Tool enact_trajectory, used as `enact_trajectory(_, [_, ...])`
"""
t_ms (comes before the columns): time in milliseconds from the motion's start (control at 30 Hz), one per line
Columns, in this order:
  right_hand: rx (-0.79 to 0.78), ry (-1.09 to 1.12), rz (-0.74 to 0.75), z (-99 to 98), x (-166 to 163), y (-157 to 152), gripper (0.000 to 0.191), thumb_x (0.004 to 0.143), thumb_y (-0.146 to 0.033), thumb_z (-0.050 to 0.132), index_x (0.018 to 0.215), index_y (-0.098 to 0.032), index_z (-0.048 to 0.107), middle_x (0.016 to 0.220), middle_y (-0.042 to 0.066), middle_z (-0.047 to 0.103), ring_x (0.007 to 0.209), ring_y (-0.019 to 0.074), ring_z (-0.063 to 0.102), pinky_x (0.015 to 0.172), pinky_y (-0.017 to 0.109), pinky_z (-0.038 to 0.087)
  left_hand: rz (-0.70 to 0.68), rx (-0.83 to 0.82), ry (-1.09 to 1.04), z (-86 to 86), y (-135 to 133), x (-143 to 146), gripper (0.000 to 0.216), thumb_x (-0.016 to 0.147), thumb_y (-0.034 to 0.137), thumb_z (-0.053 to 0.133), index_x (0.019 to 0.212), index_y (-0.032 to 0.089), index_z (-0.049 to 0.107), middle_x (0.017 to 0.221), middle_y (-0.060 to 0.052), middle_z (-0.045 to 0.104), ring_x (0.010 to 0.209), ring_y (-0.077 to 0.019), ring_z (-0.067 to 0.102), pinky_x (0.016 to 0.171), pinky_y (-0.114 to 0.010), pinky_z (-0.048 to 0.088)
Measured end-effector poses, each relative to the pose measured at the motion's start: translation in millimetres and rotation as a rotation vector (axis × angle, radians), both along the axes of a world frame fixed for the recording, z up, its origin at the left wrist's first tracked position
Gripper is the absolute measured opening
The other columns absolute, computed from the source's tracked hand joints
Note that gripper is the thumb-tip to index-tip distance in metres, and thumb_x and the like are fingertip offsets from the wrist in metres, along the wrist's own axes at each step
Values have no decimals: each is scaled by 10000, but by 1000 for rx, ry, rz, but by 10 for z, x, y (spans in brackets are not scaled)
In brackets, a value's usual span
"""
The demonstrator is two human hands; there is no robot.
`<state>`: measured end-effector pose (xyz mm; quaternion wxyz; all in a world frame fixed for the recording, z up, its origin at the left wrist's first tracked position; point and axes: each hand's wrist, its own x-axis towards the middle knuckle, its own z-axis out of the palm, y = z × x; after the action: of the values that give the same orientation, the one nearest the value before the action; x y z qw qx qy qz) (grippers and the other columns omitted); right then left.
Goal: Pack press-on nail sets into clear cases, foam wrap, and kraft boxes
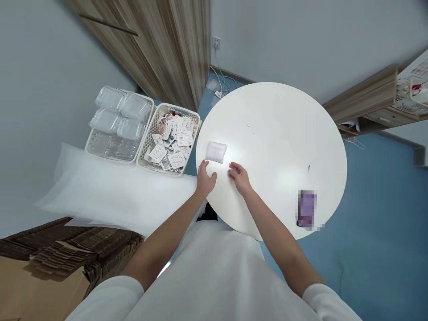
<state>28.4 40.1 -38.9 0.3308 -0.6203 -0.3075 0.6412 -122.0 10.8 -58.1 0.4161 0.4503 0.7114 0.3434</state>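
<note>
On white table (pixel 284 129), pouch (pixel 216 151) just beyond left hand (pixel 205 178) and right hand (pixel 239 176), both empty, loosely open

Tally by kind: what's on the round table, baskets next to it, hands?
White packet on the table: 1
Purple item, blurred, on the table: 1
Baskets beside the table: 2, the basket of clear containers and the basket of cards
Hands over the table, both empty: 2, left hand and right hand
Total: 6
</note>
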Motion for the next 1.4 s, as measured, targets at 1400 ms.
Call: enact_trajectory(1400, [1320,-448,1412,1039,-2659,-2308,488,783,-169,427,1267,-182,375,1150,108,506,1017,207,498,859,348,403,561,-126,741,1223,-3973,-2163,373,760,408,474,1055,190,544,1105,-124,553,1029,-301,497,869,-418,367])
